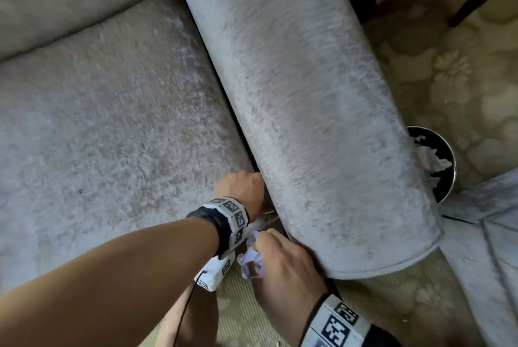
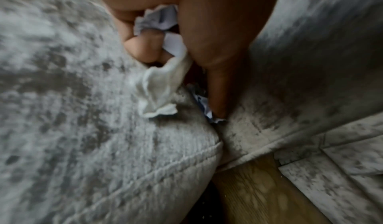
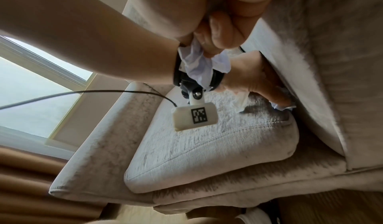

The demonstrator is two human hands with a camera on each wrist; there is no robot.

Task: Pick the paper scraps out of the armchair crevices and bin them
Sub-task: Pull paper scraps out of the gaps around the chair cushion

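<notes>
Scraps are mid-harvest: the left hand [image 1: 241, 185] pinches torn paper [image 2: 159, 86] while digging a finger into the crevice [image 2: 215, 124] beside the armrest [image 1: 308, 94], the right hand [image 1: 283, 258] clenching a crumpled wad [image 1: 251, 259], presumably bound for the bin [image 1: 437, 161].

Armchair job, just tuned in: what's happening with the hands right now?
The person is clearing paper from the gap between the seat cushion and the armrest. The left hand already holds a white scrap and reaches a finger onto another scrap still wedged in the crevice. The right hand grips a crumpled wad of paper near the armrest's front. The bin beside the chair already holds paper.
</notes>
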